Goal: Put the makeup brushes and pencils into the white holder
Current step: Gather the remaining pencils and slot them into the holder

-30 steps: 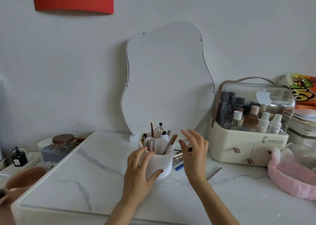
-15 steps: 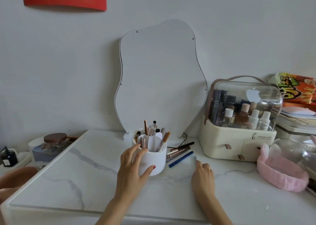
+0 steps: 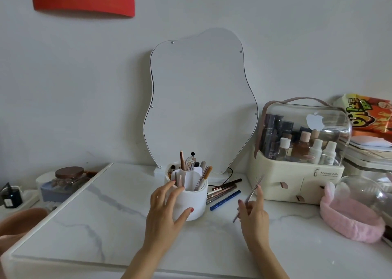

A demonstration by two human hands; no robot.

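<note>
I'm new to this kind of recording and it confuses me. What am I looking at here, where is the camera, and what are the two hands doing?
There is no machine here: a person wears a wide-angle camera on the head, looking forward and down, so you see their own two bare hands. The left hand curls round the side of the white holder, a cup already stocked with brushes and pencils. The right hand pinches a thin silver stick, lifted off the marble tabletop; I cannot tell whether it is a brush or a pencil. Just right of the holder, several loose pencils lie on the table, among them a blue pencil. Behind stands a wavy-edged mirror, and to the right a cosmetics case with a clear lid and a pink headband.
</note>
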